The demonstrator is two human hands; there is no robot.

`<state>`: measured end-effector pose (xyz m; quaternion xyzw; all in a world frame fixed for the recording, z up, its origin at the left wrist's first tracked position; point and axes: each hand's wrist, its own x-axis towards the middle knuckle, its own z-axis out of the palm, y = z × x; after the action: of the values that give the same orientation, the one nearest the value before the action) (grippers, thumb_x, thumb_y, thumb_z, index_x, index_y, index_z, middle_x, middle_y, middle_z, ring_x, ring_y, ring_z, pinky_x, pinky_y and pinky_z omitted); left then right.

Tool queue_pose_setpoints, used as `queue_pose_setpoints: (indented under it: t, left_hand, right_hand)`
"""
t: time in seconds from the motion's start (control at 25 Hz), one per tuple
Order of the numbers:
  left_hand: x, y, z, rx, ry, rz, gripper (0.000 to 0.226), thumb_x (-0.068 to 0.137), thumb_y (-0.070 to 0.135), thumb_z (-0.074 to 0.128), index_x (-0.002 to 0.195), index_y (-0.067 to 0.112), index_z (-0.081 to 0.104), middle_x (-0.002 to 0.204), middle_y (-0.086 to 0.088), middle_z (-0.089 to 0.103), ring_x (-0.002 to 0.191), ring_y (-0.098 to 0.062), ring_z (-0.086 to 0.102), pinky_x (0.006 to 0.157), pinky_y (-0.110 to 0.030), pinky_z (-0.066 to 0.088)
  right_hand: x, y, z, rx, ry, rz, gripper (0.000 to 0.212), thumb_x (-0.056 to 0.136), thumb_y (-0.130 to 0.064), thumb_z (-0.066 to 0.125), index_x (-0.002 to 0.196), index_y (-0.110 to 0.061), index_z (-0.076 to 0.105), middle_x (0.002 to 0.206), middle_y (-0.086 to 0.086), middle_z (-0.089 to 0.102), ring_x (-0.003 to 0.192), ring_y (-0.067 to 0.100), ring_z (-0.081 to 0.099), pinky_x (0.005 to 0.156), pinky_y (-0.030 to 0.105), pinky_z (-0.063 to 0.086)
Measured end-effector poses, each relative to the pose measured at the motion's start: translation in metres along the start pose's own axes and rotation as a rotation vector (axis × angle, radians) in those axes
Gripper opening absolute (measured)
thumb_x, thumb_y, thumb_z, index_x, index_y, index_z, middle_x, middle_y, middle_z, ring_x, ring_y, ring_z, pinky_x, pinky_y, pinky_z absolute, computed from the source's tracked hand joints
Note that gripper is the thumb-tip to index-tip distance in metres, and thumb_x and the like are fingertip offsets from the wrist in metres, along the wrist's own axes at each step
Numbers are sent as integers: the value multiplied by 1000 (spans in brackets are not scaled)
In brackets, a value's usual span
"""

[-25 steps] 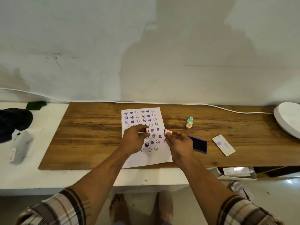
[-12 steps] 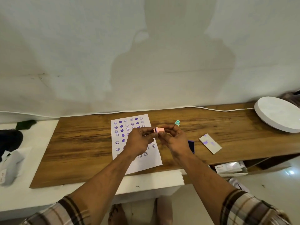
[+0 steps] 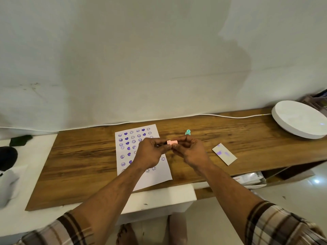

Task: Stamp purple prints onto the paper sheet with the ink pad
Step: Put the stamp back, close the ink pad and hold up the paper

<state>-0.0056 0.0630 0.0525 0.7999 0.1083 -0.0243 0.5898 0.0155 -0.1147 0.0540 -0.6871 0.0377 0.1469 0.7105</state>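
Note:
A white paper sheet (image 3: pixel 160 175) lies on the wooden board (image 3: pixel 85 156), covered with several rows of purple hearts and smiley prints. Above its right edge both hands meet around a small pink stamp (image 3: pixel 172 142) held sideways. My left hand (image 3: pixel 150 153) pinches its left end and my right hand (image 3: pixel 192 152) grips its right end. The ink pad is hidden behind my right hand. A teal stamp (image 3: pixel 188 132) stands on the board just beyond my right hand.
A grey card (image 3: pixel 224 154) with purple smudges lies right of my hands. A white round disc (image 3: pixel 299 119) sits at the far right, with a white cable (image 3: pixel 221 116) along the wall. Dark cloth and a white object lie on the white surface at left.
My hands came together from apart, joining cap and pink stamp above the sheet's right edge. The camera view shifted, and my right hand now covers the ink pad.

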Motion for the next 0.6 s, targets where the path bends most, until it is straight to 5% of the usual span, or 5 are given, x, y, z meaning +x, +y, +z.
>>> queue_pose_setpoints:
  t: [0.12,0.28,0.36,0.44,0.6]
  left_hand:
    - [3,-1,6,70,19,57,24,83,24,83,106,30,81,87,19,78,70,-3,69,70,-21,49]
    - [11,-4,21,153,-33,93,49,80,33,85,126,41,69,92,38,66,88,7,66,75,-12,44]
    - [15,-11,29,218,-81,52,70,77,38,86,141,39,56,114,29,65,101,7,62,84,-14,47]
    - [22,-26,40,372,-159,-5,83,75,39,87,148,32,48,140,10,61,125,-15,60,99,-28,48]
    - [34,-48,69,734,-298,30,79,80,38,82,149,29,43,154,3,46,133,-26,52,102,-32,46]
  right_hand:
    - [2,0,-7,90,4,89,21,88,-1,77,108,-4,74,100,9,82,95,26,79,78,36,65]
    - [8,0,-19,122,98,120,21,87,-7,80,107,-13,74,101,5,81,91,21,79,70,30,64]
    - [19,-2,-33,-211,237,50,21,87,-22,83,106,-25,73,101,-10,78,87,11,73,66,23,56]
    - [35,-3,-57,-562,328,-23,21,90,-30,81,108,-32,71,102,-16,73,84,6,67,61,23,48]
    - [67,5,-89,-1099,301,-125,29,92,-22,76,118,-32,70,110,-5,76,92,17,68,75,37,60]
